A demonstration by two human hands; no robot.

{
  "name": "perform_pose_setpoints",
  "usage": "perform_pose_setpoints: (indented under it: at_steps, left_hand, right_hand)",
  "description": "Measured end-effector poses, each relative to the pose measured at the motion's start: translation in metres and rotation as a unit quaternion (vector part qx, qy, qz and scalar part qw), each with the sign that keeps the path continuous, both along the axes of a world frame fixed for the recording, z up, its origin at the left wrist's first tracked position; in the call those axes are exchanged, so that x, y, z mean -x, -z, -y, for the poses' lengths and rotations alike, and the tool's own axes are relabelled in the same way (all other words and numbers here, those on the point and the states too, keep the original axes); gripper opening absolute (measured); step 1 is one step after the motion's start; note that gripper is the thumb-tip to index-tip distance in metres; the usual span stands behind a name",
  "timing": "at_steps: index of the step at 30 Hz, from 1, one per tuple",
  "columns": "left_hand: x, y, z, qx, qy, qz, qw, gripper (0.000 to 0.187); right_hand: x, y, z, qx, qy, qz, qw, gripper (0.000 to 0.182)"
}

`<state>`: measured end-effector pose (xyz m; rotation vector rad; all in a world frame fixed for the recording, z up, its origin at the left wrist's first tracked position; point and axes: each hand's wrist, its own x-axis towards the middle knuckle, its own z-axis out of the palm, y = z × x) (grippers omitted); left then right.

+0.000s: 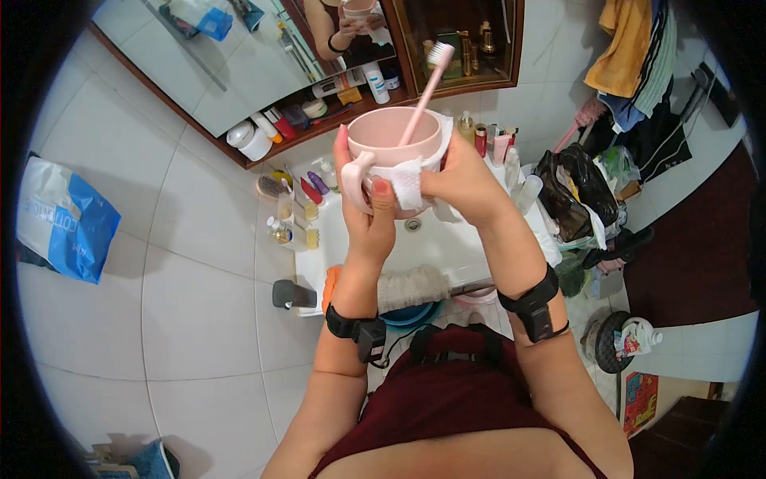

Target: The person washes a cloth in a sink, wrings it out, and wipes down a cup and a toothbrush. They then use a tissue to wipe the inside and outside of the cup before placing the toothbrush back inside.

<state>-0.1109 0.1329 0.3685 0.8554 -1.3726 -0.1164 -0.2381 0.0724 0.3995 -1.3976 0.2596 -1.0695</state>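
Note:
A pink mug (383, 153) is held up over the white sink (367, 247), with a pink toothbrush (424, 96) leaning in it, white bristles upward. Wrapped around the mug's left side and handle is my left hand (370, 219), its thumb near the handle's base. My right hand (472, 177) is closed on a white textured paper towel or cloth (408, 182), pressing it to the mug's right side and front. Some of the right fingers are hidden behind the mug. Below it the sink drain (412, 225) shows.
Toiletries line the shelf under the mirror (239, 60) and both sides of the sink. A hairbrush (270, 187) lies at the left rim. Black plastic bags (576, 191) stand at the right, below hanging towels (622, 48). A grey towel (413, 289) hangs at the sink's front.

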Motion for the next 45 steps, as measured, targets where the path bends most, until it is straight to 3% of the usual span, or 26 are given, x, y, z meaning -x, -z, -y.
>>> perform_pose_setpoints:
  at_steps: [2,4,6,7,8,11,13,17,20,23,27,29,30,32,33,35,37,38,40,42,45]
  left_hand:
    - [0.0,0.001,-0.003,-0.008,0.029,-0.046,0.999,0.041]
    - [0.005,-0.002,-0.007,-0.029,0.049,-0.085,0.995,0.066]
    - [0.006,-0.001,-0.011,-0.043,0.079,-0.125,0.988,0.067]
    - [0.005,-0.001,-0.011,-0.045,0.1,-0.144,0.983,0.054]
    - [0.005,-0.001,-0.011,-0.046,0.121,-0.164,0.978,0.042]
    - [0.003,0.012,0.0,0.002,-0.015,-0.012,1.0,0.045]
    - [0.009,0.011,0.001,0.003,0.001,-0.026,1.0,0.048]
    - [0.001,0.017,0.002,-0.032,0.005,-0.046,0.998,0.049]
    - [0.004,0.009,-0.005,-0.051,0.105,-0.176,0.977,0.052]
    - [0.008,0.012,-0.002,-0.019,0.066,-0.166,0.984,0.061]
    - [0.013,0.02,0.006,0.01,-0.049,-0.115,0.992,0.068]
    - [0.014,0.015,0.006,-0.012,-0.051,-0.125,0.991,0.066]
    - [0.014,0.012,0.005,-0.013,-0.077,-0.069,0.995,0.065]
    - [0.01,0.007,0.003,-0.016,-0.128,0.044,0.991,0.063]
    - [0.007,0.01,0.002,-0.019,-0.093,0.017,0.995,0.06]
    - [0.003,0.013,0.004,-0.022,-0.037,-0.035,0.998,0.058]
    - [0.008,0.014,0.007,-0.021,-0.012,-0.089,0.996,0.06]
    - [0.008,0.014,0.007,-0.019,-0.01,-0.105,0.994,0.058]
    - [0.007,0.014,0.005,-0.014,-0.005,-0.125,0.992,0.052]
    - [0.011,0.012,0.002,-0.027,0.002,-0.163,0.986,0.054]
    - [0.02,0.005,0.002,-0.05,0.013,-0.233,0.971,0.064]
  right_hand:
    - [0.008,0.001,0.005,-0.034,-0.046,-0.003,0.998,0.051]
    - [0.016,0.002,0.011,-0.075,-0.109,0.016,0.991,0.045]
    - [0.02,0.006,0.015,-0.133,-0.112,0.028,0.984,0.043]
    - [0.02,0.007,0.017,-0.16,-0.112,0.034,0.98,0.042]
    - [0.018,0.006,0.016,-0.142,-0.097,0.038,0.984,0.044]
    - [0.005,0.005,0.004,-0.048,-0.023,0.033,0.998,0.052]
    - [-0.007,0.006,-0.004,0.068,0.06,0.005,0.996,0.059]
    - [-0.006,0.012,-0.001,0.014,0.037,-0.022,0.999,0.058]
    - [0.002,0.022,0.011,-0.116,-0.058,0.065,0.989,0.047]
    - [-0.012,0.035,0.003,-0.123,-0.006,0.096,0.988,0.037]
    - [-0.036,0.057,-0.012,-0.061,0.128,0.126,0.982,0.037]
    - [-0.042,0.069,-0.023,-0.027,0.171,0.132,0.976,0.035]
    - [-0.046,0.074,-0.03,0.118,0.273,0.023,0.954,0.032]
    - [-0.043,0.077,-0.031,0.194,0.314,-0.027,0.929,0.031]
    - [-0.042,0.074,-0.032,0.23,0.332,-0.051,0.913,0.031]
    - [-0.039,0.059,-0.027,0.114,0.253,0.023,0.96,0.03]
    - [-0.043,0.05,-0.017,-0.021,0.214,0.132,0.968,0.03]
    - [-0.032,0.048,-0.007,-0.042,0.179,0.069,0.98,0.034]
    - [-0.03,0.049,0.012,-0.121,0.087,0.098,0.984,0.037]
    - [-0.032,0.033,0.021,-0.161,-0.045,0.122,0.978,0.042]
    - [-0.035,0.039,0.035,-0.283,-0.226,0.205,0.909,0.045]
